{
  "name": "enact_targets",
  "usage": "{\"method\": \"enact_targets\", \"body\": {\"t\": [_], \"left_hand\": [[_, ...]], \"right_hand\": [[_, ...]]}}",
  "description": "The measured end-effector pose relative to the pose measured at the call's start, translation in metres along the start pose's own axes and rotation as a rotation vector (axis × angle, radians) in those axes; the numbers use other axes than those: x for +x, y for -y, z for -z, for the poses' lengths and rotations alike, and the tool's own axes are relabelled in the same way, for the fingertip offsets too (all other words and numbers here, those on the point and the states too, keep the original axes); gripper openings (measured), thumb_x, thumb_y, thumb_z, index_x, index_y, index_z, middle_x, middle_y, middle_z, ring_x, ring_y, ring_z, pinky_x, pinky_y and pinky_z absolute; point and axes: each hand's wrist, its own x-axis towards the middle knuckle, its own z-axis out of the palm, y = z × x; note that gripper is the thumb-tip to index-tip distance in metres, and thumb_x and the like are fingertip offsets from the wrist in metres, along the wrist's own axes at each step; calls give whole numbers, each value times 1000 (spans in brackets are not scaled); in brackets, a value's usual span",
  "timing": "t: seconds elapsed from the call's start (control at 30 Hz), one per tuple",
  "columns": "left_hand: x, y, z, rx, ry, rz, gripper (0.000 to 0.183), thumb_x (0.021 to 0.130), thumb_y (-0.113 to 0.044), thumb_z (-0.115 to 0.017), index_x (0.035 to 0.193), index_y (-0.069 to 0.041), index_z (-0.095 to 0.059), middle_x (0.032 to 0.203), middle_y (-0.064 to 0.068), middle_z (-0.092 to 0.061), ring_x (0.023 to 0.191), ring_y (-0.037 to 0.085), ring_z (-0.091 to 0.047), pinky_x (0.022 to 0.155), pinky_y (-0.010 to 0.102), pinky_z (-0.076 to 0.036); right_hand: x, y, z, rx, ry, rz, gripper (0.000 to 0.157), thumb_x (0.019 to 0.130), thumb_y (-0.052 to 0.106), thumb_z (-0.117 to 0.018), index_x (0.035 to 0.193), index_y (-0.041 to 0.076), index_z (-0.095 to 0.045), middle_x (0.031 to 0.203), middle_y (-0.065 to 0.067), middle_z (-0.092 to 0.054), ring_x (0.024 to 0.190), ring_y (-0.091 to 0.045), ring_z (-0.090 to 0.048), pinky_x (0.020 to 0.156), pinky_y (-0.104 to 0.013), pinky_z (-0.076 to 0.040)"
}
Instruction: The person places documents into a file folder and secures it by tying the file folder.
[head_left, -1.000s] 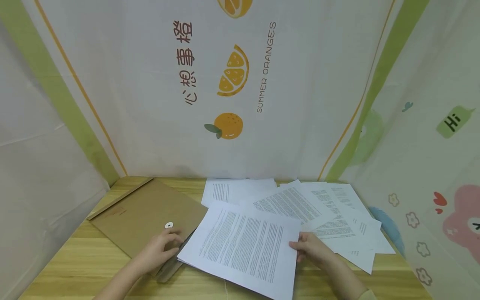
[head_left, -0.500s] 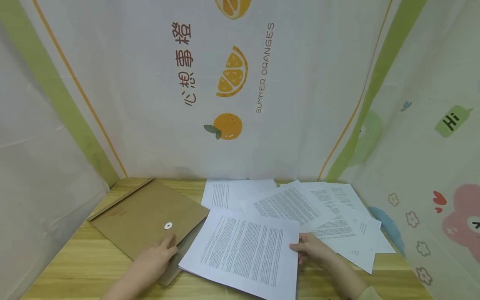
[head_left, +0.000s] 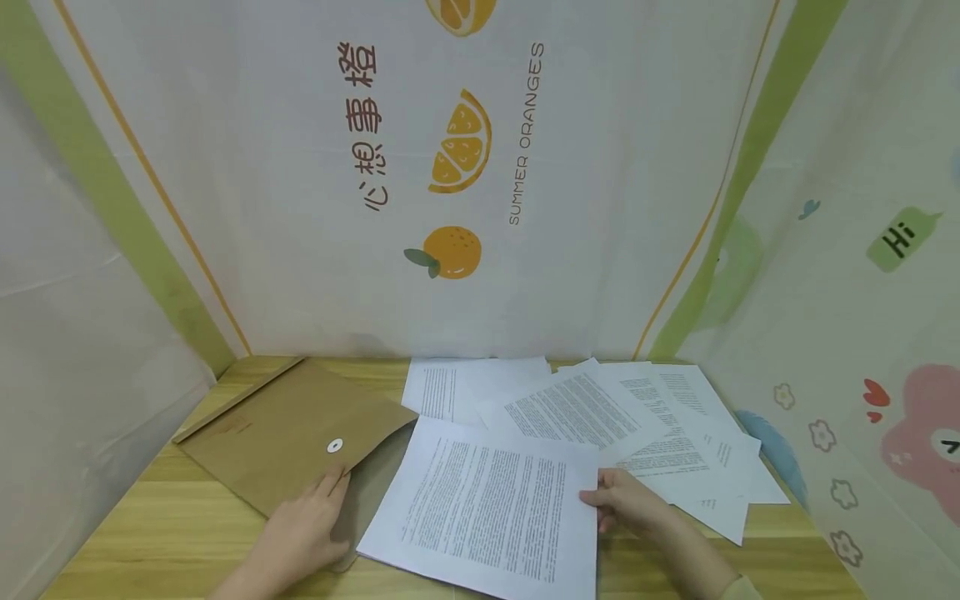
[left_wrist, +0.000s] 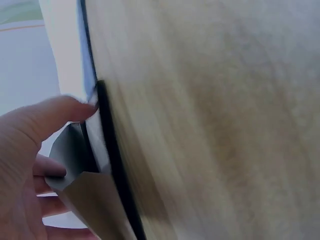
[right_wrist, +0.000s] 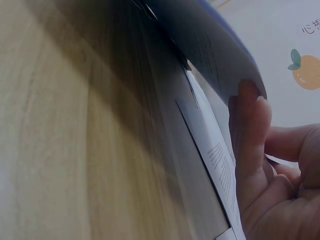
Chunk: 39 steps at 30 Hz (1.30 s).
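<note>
A brown paper envelope [head_left: 292, 425] with a white round button lies at the left in the head view. My left hand [head_left: 303, 521] grips it at its mouth, which gapes towards the right. The left wrist view has my left thumb [left_wrist: 65, 115] at the flap's edge, apart from the fingers at the brown panel [left_wrist: 95, 200]. My right hand [head_left: 626, 504] pinches the right edge of a stack of printed sheets [head_left: 487, 508], thumb on top. The stack's left edge overlaps the envelope's flap [head_left: 375, 483]. In the right wrist view, fingers [right_wrist: 250, 130] support the stack from below.
More printed sheets [head_left: 570, 412] lie fanned and overlapping at the back and right of the wooden table [head_left: 142, 517]. Hanging cloth [head_left: 300, 275] with printed oranges encloses the table at the back, with more cloth on both sides.
My left hand has moved from hovering near the button down to the envelope's mouth. The mouth has opened wider. The stack has turned slightly and lowered, still in my right hand.
</note>
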Motion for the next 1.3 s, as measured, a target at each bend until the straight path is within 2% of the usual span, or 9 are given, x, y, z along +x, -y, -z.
{"method": "enact_targets", "body": {"t": [0.17,0.33,0.4,0.6,0.73,0.83,0.93,1.07,1.3], "left_hand": [[-1,-1,2,-18,13,33,102,52,-37,-88,131,13,-47,134,29,-46,116,45,-50,63,55,-53],[1,-3,3,-3,8,38,105,51,-38,-88,132,14,-45,136,30,-44,119,45,-47,66,59,-51],[2,-4,3,2,29,38,106,51,-38,-88,132,14,-45,136,30,-43,119,45,-46,68,61,-50],[4,-7,4,-26,95,37,109,49,-38,-90,133,13,-44,138,30,-41,121,46,-44,71,65,-48],[4,-10,6,-45,102,42,109,49,-38,-90,133,14,-43,137,31,-41,121,46,-44,73,65,-48],[6,-12,6,-59,106,52,104,49,-31,-87,133,14,-44,138,31,-40,122,46,-43,76,65,-47],[8,-15,6,-87,107,65,100,49,-25,-83,133,14,-44,139,30,-39,123,46,-42,79,65,-46],[13,-18,5,-130,112,70,102,50,-26,-84,134,14,-43,140,30,-38,124,46,-40,82,65,-45],[16,-18,0,-157,111,78,105,52,-32,-89,134,14,-42,140,31,-39,124,47,-41,88,65,-42]], "right_hand": [[1,1,-2,4,15,10,35,91,10,-59,117,-14,-54,96,-21,-69,68,-18,-68,52,-19,-52],[3,2,-5,-6,12,17,29,91,8,-58,110,-13,-57,94,-20,-69,64,-16,-67,51,-19,-50],[5,2,-5,-3,-7,16,27,91,9,-58,108,-13,-57,93,-20,-69,64,-17,-67,52,-21,-51],[10,3,-8,44,-60,31,32,94,8,-55,113,-17,-54,102,-21,-68,85,-29,-69,71,-34,-57],[14,5,-12,38,-154,37,35,93,7,-54,118,-18,-53,107,-21,-66,91,-31,-68,76,-37,-56],[16,7,-19,14,-228,33,36,93,6,-54,119,-19,-52,106,-21,-67,89,-30,-69,75,-35,-56],[17,8,-28,-1,-266,28,36,94,6,-53,119,-20,-51,104,-22,-67,86,-29,-69,73,-34,-56],[23,6,-41,24,-273,29,36,95,5,-51,119,-21,-49,101,-22,-68,84,-29,-69,72,-35,-57],[38,5,-63,77,-234,50,34,96,6,-52,118,-19,-49,95,-22,-68,79,-29,-70,70,-36,-57]]}}
